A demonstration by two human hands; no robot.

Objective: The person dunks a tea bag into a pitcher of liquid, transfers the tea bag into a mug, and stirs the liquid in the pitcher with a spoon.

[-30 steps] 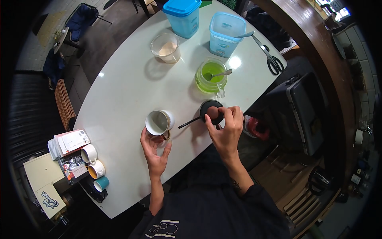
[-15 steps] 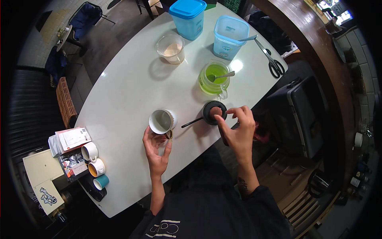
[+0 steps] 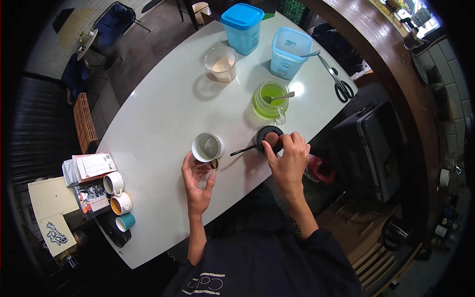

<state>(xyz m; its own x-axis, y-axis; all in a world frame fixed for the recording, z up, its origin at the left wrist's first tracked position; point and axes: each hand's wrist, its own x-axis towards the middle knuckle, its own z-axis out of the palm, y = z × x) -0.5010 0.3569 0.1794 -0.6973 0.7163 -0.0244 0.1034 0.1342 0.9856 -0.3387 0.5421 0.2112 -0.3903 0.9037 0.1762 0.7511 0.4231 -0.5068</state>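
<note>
A white cup with a gold-coloured handle appears to stand upright on the white table. My left hand touches its near side, fingers curled beside it and thumb apart. To the right is a round black container with a brown round piece in its top; a thin black rod points left from it. My right hand has thumb and index finger on either side of the brown piece. Just beyond, a clear jug holds green liquid and a spoon.
Farther back are a clear cup of pale powder, a lidded blue container, an open blue container with a utensil and black scissors. Several mugs and papers lie at the left edge.
The view has shifted slightly. My right hand drew back from the brown piece, thumb and finger apart, and is now back at it. My left hand stays by the white cup.
</note>
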